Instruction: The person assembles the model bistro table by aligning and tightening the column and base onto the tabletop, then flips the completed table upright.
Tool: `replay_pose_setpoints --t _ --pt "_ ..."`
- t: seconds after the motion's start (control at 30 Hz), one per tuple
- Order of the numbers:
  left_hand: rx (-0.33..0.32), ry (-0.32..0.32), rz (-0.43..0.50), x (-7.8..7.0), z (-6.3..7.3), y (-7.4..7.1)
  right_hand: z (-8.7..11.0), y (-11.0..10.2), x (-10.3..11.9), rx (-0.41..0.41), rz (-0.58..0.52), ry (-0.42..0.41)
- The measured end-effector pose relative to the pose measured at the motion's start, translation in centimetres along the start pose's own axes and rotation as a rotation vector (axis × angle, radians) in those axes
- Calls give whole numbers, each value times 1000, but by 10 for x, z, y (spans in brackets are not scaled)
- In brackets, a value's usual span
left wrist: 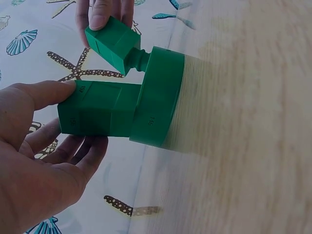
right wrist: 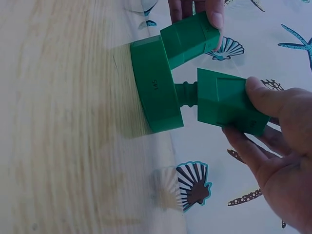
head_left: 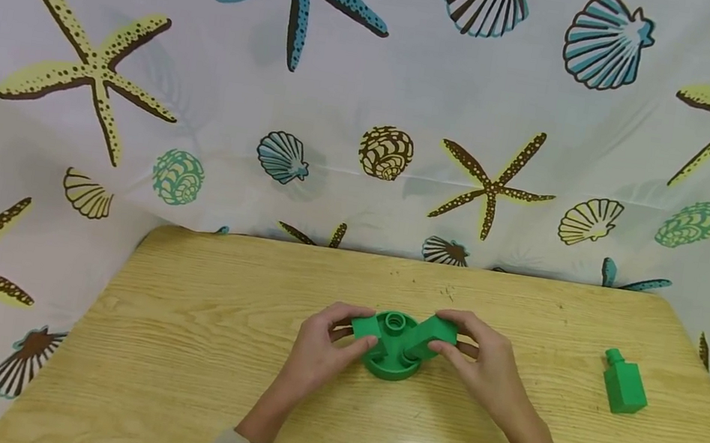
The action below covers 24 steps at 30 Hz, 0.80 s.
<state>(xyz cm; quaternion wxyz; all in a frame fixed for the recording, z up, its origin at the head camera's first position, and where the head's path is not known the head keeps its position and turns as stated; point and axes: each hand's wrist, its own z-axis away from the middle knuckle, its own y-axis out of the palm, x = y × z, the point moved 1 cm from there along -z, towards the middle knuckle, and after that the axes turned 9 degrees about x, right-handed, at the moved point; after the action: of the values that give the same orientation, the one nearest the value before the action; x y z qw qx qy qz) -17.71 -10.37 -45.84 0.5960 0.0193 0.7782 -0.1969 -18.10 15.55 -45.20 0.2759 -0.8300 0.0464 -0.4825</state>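
A round green base (head_left: 390, 366) with raised sockets lies flat near the middle of the table. My left hand (head_left: 327, 346) pinches a green block (left wrist: 97, 108) that stands against the base with no neck showing. In my right hand (head_left: 488, 361), thumb and fingers grip a second green block (right wrist: 226, 101), tilted, its ribbed neck (right wrist: 186, 94) meeting the base's top. Whether that neck is inside a socket cannot be told. One open socket (head_left: 394, 322) shows at the far side of the base.
A third green block with a knobbed neck (head_left: 626, 386) lies on its side at the table's right. The wooden table (head_left: 189, 334) ends at the back against a white cloth (head_left: 358, 199) printed with starfish and shells.
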Motion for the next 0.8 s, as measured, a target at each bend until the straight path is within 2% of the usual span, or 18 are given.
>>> replay_pose_setpoints --t 0.1,0.27,0.5,0.63,0.8 --pt "0 4 2 0 -1 0 0 2 2 -15 -10 -41" --pt "-1 6 9 -1 -1 0 -1 4 4 -10 33 -102" --pt "8 8 4 0 0 1 0 8 5 79 33 -85" --pt "14 3 7 0 -1 1 0 8 2 88 36 -86" --pt "11 1 9 0 -1 2 3 3 -1 112 -11 -64"
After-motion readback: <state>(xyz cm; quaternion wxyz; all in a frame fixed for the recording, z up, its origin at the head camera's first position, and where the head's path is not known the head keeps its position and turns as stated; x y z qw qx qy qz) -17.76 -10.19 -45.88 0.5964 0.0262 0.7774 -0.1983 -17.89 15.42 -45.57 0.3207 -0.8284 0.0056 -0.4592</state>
